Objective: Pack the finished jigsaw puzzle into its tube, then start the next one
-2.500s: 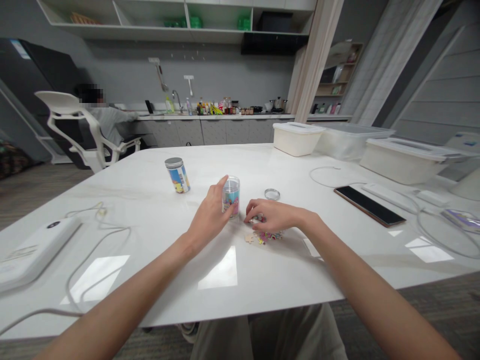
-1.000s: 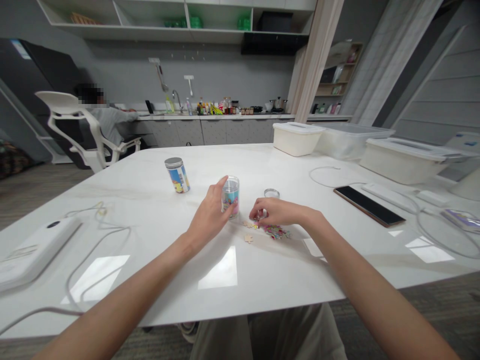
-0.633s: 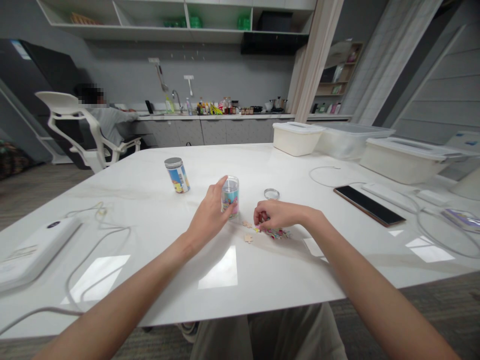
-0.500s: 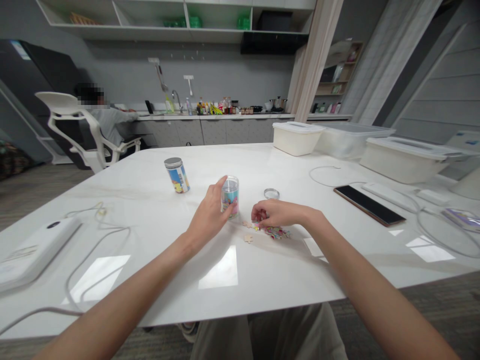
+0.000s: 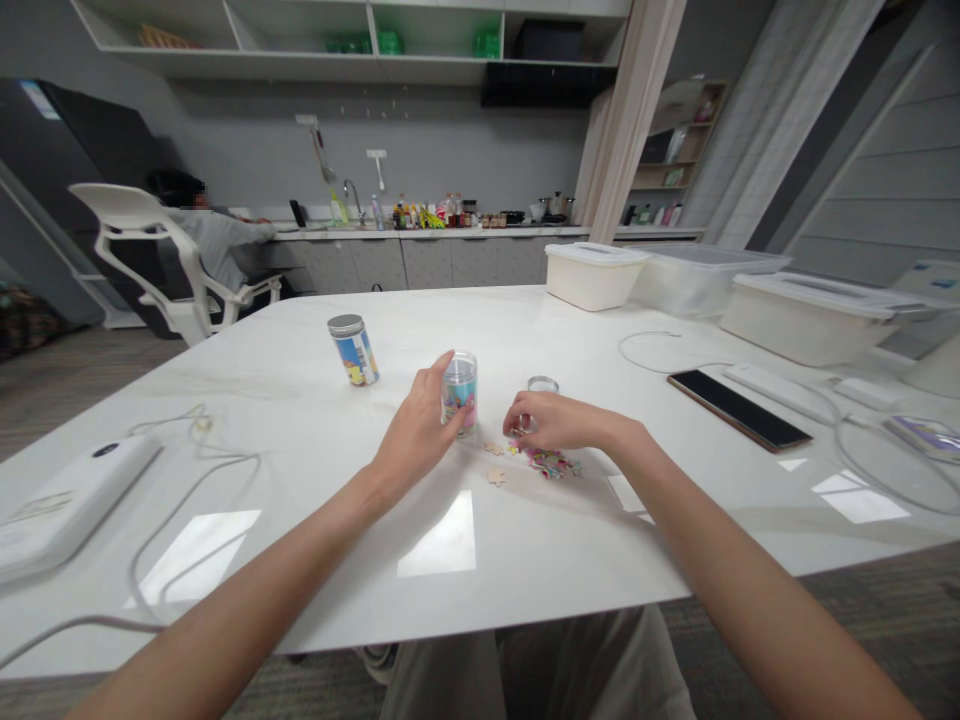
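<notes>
My left hand [image 5: 421, 415] is wrapped round a clear jar [image 5: 460, 384] with a colourful label, which stands upright and open at the top. Small coloured pieces show inside it. To its right, my right hand [image 5: 551, 420] is closed in a pinch just above the white table; a small jigsaw piece [image 5: 518, 432] shows partly at its fingertips. Under that hand lies a pile of coloured jigsaw pieces [image 5: 553, 463]. Two plain wooden-backed pieces, one of them a loose jigsaw piece [image 5: 496, 477], lie between the jar and the pile. A silver lid ring [image 5: 543, 384] rests behind my right hand.
A second jar [image 5: 354, 350] with a silver lid stands at the left back. Storage boxes [image 5: 596, 278], a black phone [image 5: 739, 408] and cables occupy the right side. A white device [image 5: 71, 510] with cables lies left. Beyond the table, a person [image 5: 217, 240] sits on a white chair.
My right hand has risen slightly from the pieces, with a small piece at its fingertips. My left hand and the jar have stayed in place.
</notes>
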A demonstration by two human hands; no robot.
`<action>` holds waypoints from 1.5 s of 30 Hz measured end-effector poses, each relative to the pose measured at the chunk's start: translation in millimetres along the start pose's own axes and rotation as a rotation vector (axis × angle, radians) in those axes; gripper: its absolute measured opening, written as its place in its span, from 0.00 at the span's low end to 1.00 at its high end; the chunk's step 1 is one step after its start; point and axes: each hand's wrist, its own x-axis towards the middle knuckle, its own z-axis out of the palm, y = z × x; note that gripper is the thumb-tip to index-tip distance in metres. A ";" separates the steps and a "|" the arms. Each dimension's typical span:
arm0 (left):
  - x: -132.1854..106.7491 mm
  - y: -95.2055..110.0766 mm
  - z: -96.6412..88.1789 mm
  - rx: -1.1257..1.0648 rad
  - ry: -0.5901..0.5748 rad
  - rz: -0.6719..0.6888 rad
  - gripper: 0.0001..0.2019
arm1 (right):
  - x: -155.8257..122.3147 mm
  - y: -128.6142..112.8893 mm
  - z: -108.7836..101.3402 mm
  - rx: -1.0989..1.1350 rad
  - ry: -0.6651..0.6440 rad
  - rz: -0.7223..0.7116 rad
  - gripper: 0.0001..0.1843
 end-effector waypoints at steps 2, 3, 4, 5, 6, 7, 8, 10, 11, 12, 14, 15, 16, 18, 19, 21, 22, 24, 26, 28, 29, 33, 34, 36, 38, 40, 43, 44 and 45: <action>0.0 0.0 0.1 -0.001 -0.004 -0.003 0.32 | 0.3 0.2 -0.1 -0.012 0.019 -0.021 0.11; 0.1 -0.2 0.2 0.000 -0.006 -0.003 0.32 | 0.6 0.6 -0.1 -0.012 0.021 -0.029 0.10; 0.2 -0.4 0.4 0.002 -0.007 0.000 0.32 | 1.0 1.1 -0.1 -0.010 0.021 -0.036 0.10; 0.4 -0.7 0.5 0.002 -0.006 0.002 0.32 | 1.5 1.7 0.0 -0.004 0.018 -0.038 0.09; 0.5 -0.9 0.5 0.002 -0.005 0.006 0.32 | 1.8 2.5 0.2 0.008 0.012 -0.036 0.09; 0.6 -1.0 0.5 0.001 -0.004 0.008 0.32 | 2.1 3.2 0.4 0.026 0.002 -0.028 0.10; 0.7 -1.0 0.5 0.001 -0.002 0.007 0.32 | 2.2 3.8 0.7 0.048 -0.010 -0.014 0.11; 0.7 -0.7 0.2 0.004 -0.004 0.002 0.32 | 1.9 4.4 1.1 0.071 -0.021 0.008 0.12; 0.6 -0.5 0.0 0.005 -0.006 -0.003 0.32 | 1.5 4.2 1.1 0.061 -0.011 0.008 0.12; 0.6 -0.2 -0.1 0.006 -0.008 -0.008 0.32 | 1.1 3.7 0.9 0.040 0.005 0.001 0.12; 0.4 0.4 -0.3 0.005 -0.009 -0.011 0.32 | 0.0 1.8 0.0 -0.011 0.041 -0.022 0.10; 0.4 0.7 -0.3 0.003 -0.008 -0.009 0.32 | -0.5 0.8 -0.6 -0.028 0.050 -0.033 0.10; 0.3 0.9 -0.4 0.001 -0.007 -0.008 0.32 | -0.9 -0.3 -1.2 -0.035 0.048 -0.036 0.10; 0.2 1.2 -0.4 -0.006 -0.006 -0.005 0.32 | -1.3 -2.0 -2.0 -0.022 0.024 -0.021 0.09; 0.2 1.2 -0.4 -0.010 -0.006 -0.003 0.32 | -1.3 -2.5 -2.2 -0.010 0.013 -0.009 0.10; 0.1 1.0 -0.5 -0.009 -0.007 -0.002 0.32 | -1.2 -2.9 -2.2 0.021 -0.012 0.015 0.10; 0.0 0.9 -0.5 -0.005 -0.008 -0.002 0.32 | -1.0 -2.9 -2.0 0.035 -0.019 0.021 0.11; 0.0 0.6 -0.5 0.000 -0.010 -0.003 0.32 | -0.8 -2.5 -1.6 0.049 -0.019 0.024 0.13; 0.1 0.6 -0.5 -0.001 -0.008 -0.004 0.32 | -0.5 -2.1 -1.0 0.053 -0.023 0.027 0.16; 0.2 0.9 -0.6 -0.001 -0.007 -0.006 0.32 | -0.3 -1.5 -0.3 0.049 -0.040 0.026 0.20; 0.2 1.1 -0.7 0.000 -0.007 -0.007 0.32 | -0.2 -1.3 0.0 0.044 -0.052 0.023 0.22; 0.0 1.5 -1.2 0.004 -0.010 -0.007 0.32 | 0.1 -0.5 1.3 0.046 -0.069 0.017 0.23; 0.0 1.5 -1.3 0.003 -0.011 -0.004 0.32 | 0.1 -0.5 1.4 0.059 -0.074 0.019 0.21; 0.1 1.2 -1.4 0.005 -0.011 0.001 0.32 | 0.0 -0.8 1.4 0.089 -0.083 0.024 0.18; 0.2 0.8 -1.2 0.006 -0.011 0.004 0.32 | -0.3 -1.5 1.0 0.105 -0.086 0.026 0.15; 0.3 0.3 -0.7 0.009 -0.006 0.008 0.32 | -0.7 -2.3 0.4 0.096 -0.077 0.021 0.14; 0.1 -0.1 -0.1 0.010 0.003 0.024 0.32 | -0.8 -3.2 -0.4 0.041 -0.040 -0.015 0.15; 0.0 -0.1 -0.1 0.008 0.005 0.027 0.32 | -0.7 -3.3 -0.6 0.021 -0.024 -0.030 0.16; 0.0 0.1 -0.1 0.006 0.006 0.027 0.32 | -0.5 -3.4 -0.6 0.005 -0.005 -0.045 0.16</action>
